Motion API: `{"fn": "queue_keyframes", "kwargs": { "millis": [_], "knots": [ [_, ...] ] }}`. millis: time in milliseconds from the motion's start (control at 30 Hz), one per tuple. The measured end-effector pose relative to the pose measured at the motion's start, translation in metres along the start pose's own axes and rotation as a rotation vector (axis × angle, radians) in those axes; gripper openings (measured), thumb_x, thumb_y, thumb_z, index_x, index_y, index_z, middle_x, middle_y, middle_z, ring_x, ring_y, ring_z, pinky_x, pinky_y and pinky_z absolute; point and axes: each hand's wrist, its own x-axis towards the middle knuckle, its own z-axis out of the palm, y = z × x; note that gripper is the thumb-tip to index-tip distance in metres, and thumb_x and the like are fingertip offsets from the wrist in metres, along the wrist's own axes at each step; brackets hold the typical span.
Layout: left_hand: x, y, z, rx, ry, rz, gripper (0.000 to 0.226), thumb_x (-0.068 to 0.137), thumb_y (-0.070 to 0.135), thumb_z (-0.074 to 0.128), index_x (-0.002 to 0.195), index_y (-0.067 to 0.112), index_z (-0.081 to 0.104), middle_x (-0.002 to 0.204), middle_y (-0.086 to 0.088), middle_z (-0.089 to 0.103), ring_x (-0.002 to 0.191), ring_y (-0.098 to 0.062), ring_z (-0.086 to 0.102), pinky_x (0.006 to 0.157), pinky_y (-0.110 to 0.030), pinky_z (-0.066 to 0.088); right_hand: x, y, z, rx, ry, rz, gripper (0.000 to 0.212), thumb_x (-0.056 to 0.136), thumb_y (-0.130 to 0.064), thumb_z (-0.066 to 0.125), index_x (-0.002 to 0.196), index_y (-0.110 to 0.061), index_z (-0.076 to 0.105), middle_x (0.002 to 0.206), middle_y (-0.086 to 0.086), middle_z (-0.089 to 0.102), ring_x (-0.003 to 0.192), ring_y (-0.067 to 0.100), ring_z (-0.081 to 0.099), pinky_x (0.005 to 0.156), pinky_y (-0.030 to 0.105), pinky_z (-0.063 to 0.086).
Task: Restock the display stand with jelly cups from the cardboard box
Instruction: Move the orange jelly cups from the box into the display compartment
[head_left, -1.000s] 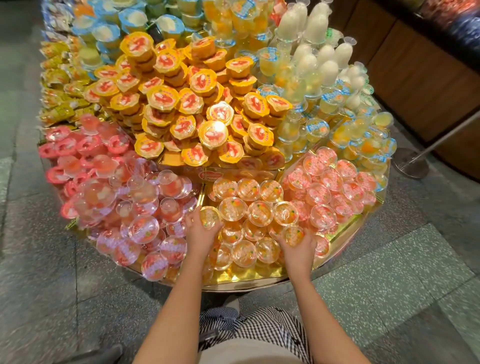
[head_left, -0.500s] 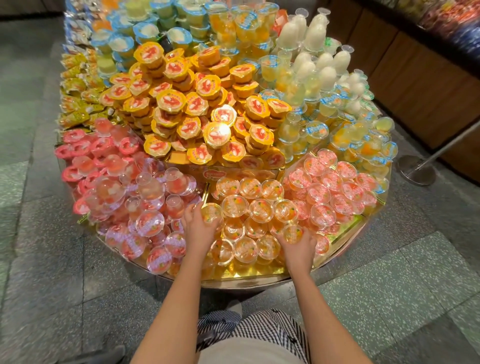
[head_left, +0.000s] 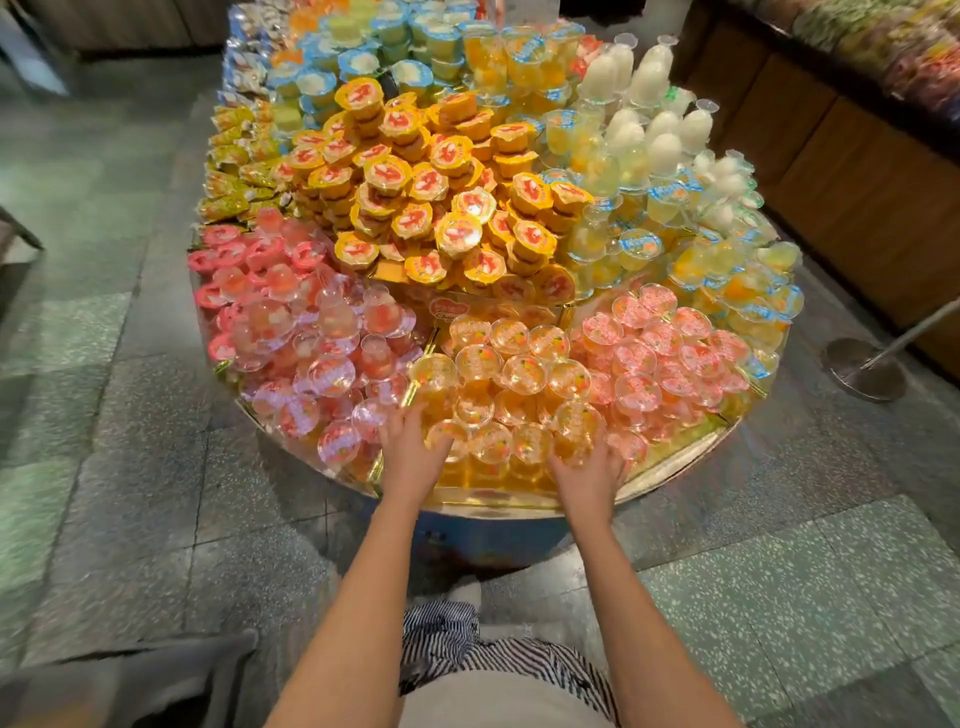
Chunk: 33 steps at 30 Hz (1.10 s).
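Head view.

Writing: a red label card (head_left: 449, 307) at the middle of the display stand (head_left: 519, 501) shows script that starts "Ch"; the rest cannot be read. The cup lids carry fruit pictures, and their print is too small to read.

Surface and room: the stand has a gold rim and sits on a grey-green speckled tile floor (head_left: 156, 467). A wooden counter (head_left: 857, 182) is far right of the card, and a metal post base (head_left: 865, 369) is on the floor to the right of the card.

Stock: orange jelly cups (head_left: 522, 374) fill the compartment just in front of the card. Pink cups (head_left: 311, 332) lie left of the card and peach cups (head_left: 670, 343) right of it. Yellow-lidded cups (head_left: 431, 182) are heaped behind it.

Orientation: the orange cups are short and round, lids up and slightly tilted. The stand's long axis runs away from the person.

Hands: both are at the near rim, in front of the card.
- The left hand (head_left: 415, 457) has spread, loose fingers that touch the front-left orange cups.
- The right hand (head_left: 587, 467) lies over the front-right cups, and blur hides whether it grips one.
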Motion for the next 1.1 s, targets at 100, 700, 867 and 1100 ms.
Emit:
{"fn": "queue_keyframes", "kwargs": {
  "millis": [100, 700, 867, 1100],
  "knots": [
    [-0.045, -0.008, -0.004, -0.052, 0.022, -0.023, 0.056, 0.091, 0.03, 0.065, 0.141, 0.017, 0.044, 0.147, -0.01, 0.033, 0.138, -0.026, 0.02, 0.112, -0.042, 0.025, -0.028, 0.012, -0.007, 0.015, -0.054, -0.045, 0.077, 0.085, -0.038, 0.071, 0.148, -0.014, 0.033, 0.152, 0.015, 0.024, 0.14, 0.035, 0.024, 0.11, 0.052, 0.034],
    [-0.269, -0.172, -0.136, -0.103, 0.342, -0.379, 0.058, 0.091, 0.02, 0.066, 0.142, 0.01, 0.043, 0.144, -0.015, 0.042, 0.136, -0.031, 0.034, 0.111, -0.037, 0.021, -0.259, -0.001, 0.085, -0.252, -0.561, -0.445, 0.069, 0.089, -0.032, 0.067, 0.146, -0.008, 0.036, 0.15, 0.019, 0.029, 0.14, 0.036, 0.025, 0.114, 0.043, 0.023],
    [-0.323, -0.249, -0.19, -0.083, 0.392, -0.494, 0.056, 0.094, 0.025, 0.062, 0.144, 0.012, 0.041, 0.145, -0.014, 0.041, 0.139, -0.03, 0.029, 0.113, -0.037, 0.011, -0.343, -0.026, 0.145, -0.333, -0.654, -0.566, 0.069, 0.088, -0.029, 0.069, 0.145, -0.007, 0.038, 0.147, 0.021, 0.033, 0.136, 0.038, 0.031, 0.111, 0.043, 0.026],
    [-0.408, -0.361, -0.28, -0.197, 0.572, -0.68, 0.054, 0.096, 0.031, 0.056, 0.145, 0.018, 0.037, 0.143, -0.006, 0.036, 0.135, -0.025, 0.028, 0.109, -0.039, 0.027, -0.496, -0.048, 0.236, -0.381, -0.841, -0.659, 0.075, 0.09, -0.028, 0.065, 0.15, -0.005, 0.026, 0.153, 0.018, 0.026, 0.141, 0.034, 0.024, 0.113, 0.045, 0.026]
  ]
}}
